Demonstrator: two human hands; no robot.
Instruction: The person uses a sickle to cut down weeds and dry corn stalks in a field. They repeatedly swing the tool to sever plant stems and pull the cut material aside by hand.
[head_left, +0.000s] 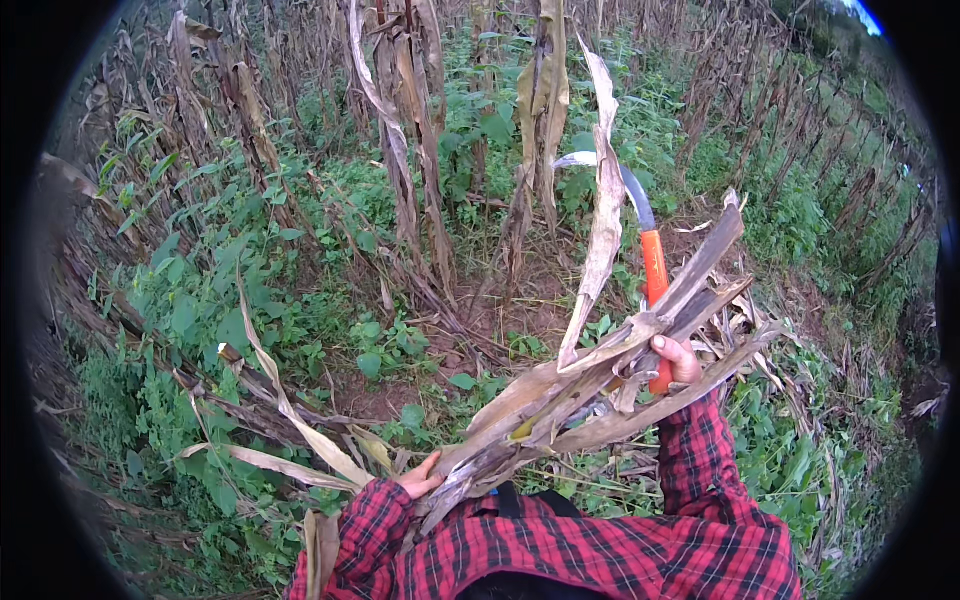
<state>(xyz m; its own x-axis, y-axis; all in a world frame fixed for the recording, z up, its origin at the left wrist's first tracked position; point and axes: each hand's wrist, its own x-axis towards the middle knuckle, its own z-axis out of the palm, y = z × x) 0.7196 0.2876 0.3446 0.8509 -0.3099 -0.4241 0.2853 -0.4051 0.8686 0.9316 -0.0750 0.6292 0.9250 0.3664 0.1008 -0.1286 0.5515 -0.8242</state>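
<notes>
A bundle of dry corn stalks (555, 412) lies slantwise across the front of my body, rising to the right. My left hand (421, 477) is at its lower left end, with fingers against the husky leaves; the rest of its hold is hidden. My right hand (679, 361) grips the orange handle of a sickle (655, 266), thumb up against the stalks. The sickle stands upright, its curved metal blade arching left behind a long dry leaf (602, 217). More cut stalks (262, 397) with a pale cut end stick out to the left of my left hand.
Standing dry corn stalks (420, 150) rise ahead, with another clump (536, 135) beside them. Green weeds (187, 300) grow thickly at the left and between the rows. Reddish soil (532, 311) shows in front. Dry leaves and stalks (780, 375) lie on the ground at the right.
</notes>
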